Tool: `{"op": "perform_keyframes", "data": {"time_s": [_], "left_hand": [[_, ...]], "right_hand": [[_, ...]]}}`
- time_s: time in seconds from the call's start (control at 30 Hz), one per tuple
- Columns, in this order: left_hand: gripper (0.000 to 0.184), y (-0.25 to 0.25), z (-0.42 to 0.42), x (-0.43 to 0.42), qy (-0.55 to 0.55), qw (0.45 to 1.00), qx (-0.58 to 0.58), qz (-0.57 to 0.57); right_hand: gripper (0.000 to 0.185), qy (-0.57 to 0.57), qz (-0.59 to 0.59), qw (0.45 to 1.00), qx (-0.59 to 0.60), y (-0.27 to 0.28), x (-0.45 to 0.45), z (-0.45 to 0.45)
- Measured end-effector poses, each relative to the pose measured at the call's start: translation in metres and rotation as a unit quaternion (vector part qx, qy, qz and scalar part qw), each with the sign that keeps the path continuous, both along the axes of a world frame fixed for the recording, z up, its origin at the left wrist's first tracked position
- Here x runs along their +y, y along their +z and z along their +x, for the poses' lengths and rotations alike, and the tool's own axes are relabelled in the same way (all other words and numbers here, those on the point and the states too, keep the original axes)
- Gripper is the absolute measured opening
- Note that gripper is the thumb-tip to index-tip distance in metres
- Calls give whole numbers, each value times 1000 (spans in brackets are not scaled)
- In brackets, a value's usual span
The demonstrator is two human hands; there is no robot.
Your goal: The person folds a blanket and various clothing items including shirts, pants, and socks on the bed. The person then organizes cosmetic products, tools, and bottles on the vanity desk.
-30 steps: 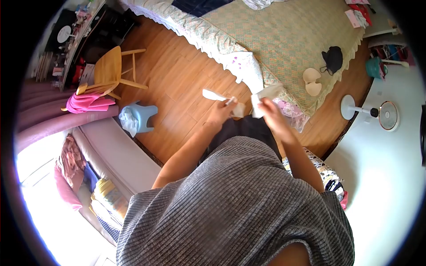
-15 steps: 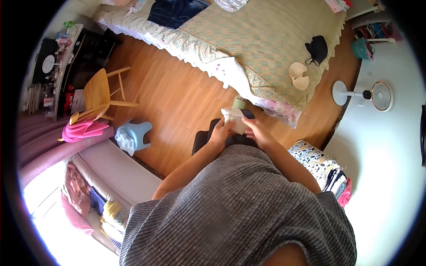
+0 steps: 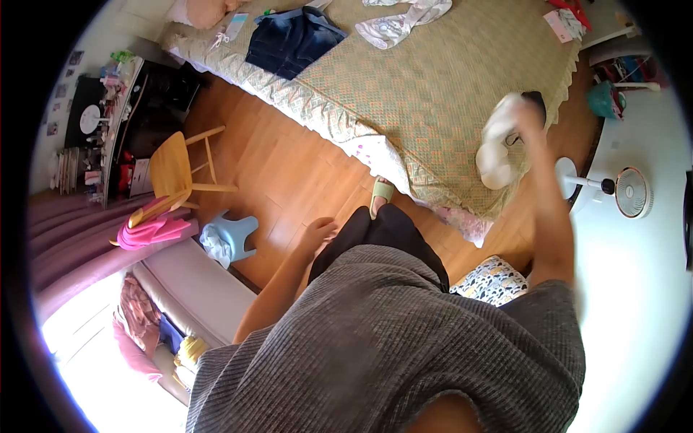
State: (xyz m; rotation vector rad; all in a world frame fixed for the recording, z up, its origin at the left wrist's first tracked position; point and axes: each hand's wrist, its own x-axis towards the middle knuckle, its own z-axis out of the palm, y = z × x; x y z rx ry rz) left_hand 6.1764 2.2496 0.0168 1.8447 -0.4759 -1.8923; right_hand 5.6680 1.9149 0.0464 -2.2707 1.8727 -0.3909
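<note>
My right hand (image 3: 528, 119) reaches out over the right side of the bed, smeared by motion. It grips a whitish, soft-looking piece (image 3: 499, 121) whose kind the blur hides. Below that piece, near the bed's edge, lie beige rounded pads (image 3: 495, 167), also blurred. A black garment with thin straps (image 3: 533, 105) is partly covered by my right hand. Beside my left thigh hangs my left hand (image 3: 320, 232), its fingers loosely bent and apart, with nothing in them.
Dark denim clothing (image 3: 294, 42) and a pale patterned garment (image 3: 404, 23) lie on the bed (image 3: 433, 94). A wooden chair (image 3: 172, 166) and a blue stool (image 3: 234, 234) stand left. A white fan (image 3: 629, 192) stands right, above a patterned folded fabric (image 3: 494, 280).
My hands, together at the whitish piece before, have parted. The right one has carried it up and right over the bed; the left has dropped back leftward. The view has shifted slightly.
</note>
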Motion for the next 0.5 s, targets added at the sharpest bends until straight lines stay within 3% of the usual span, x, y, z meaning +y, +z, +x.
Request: {"op": "perform_keyframes", "data": {"time_s": [0.03,0.07,0.13,0.2,0.23,0.27,0.3,0.4,0.47,0.5], "left_hand": [[42,-11,21,3,3,999,-52,-13],[42,-20,42,8,5,994,-104,-24],[40,-20,80,15,21,983,-182,-12],[38,-19,113,25,47,979,-195,33],[37,-13,120,31,65,976,-203,54],[37,-7,123,35,83,972,-209,73],[36,-3,122,35,102,967,-215,91],[35,14,100,20,80,968,-198,131],[35,12,94,10,26,982,-149,117],[35,18,81,-5,-7,985,-135,104]], "right_hand": [[26,-135,-136,968,-163,44,-47,-24],[27,-101,-241,960,-97,111,-63,-33],[29,-85,-461,881,67,246,-95,-50],[29,-109,-532,832,112,314,-105,-54],[38,28,-630,775,53,332,-113,-45],[34,-174,-605,756,179,330,-148,-67],[31,-366,-546,693,296,318,-201,-103],[29,-246,-517,802,171,206,-160,-53],[28,-161,-328,917,163,77,-117,-24],[28,-89,-140,971,173,-2,-71,-13]]}}
